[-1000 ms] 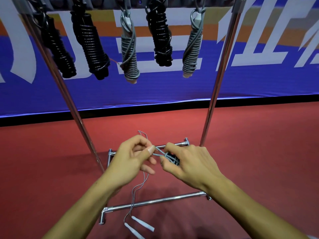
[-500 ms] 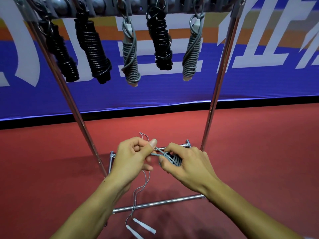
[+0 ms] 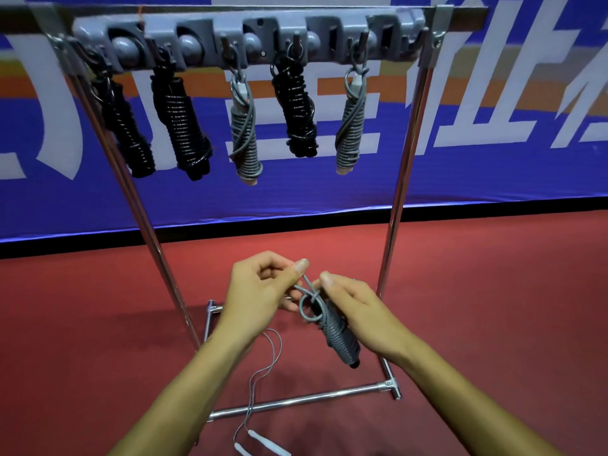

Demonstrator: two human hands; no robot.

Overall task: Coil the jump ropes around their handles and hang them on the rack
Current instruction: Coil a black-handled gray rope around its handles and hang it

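My right hand (image 3: 355, 311) grips a grey jump rope bundle (image 3: 339, 334), its cord coiled tight around dark handles that point down. A small loop (image 3: 307, 306) of the cord stands out at the bundle's top. My left hand (image 3: 263, 287) pinches the cord just above that loop, thumb up. Both hands are in front of the chrome rack (image 3: 399, 179), between its two posts. Several coiled ropes hang from the grey hook bar (image 3: 250, 37): three black ones (image 3: 179, 126) and two grey ones (image 3: 245, 139). The hook at the bar's right end (image 3: 406, 34) carries nothing.
A loose grey rope (image 3: 266, 366) lies on the red floor, crossing the rack's front base bar (image 3: 296, 401), with its two white handles (image 3: 260, 442) near the bottom edge. A blue banner wall (image 3: 493, 143) stands behind the rack.
The view has tilted up and now shows the hook bar. My hands have risen, the bundle has turned handle-down in my right hand, and a loop now shows at its top.
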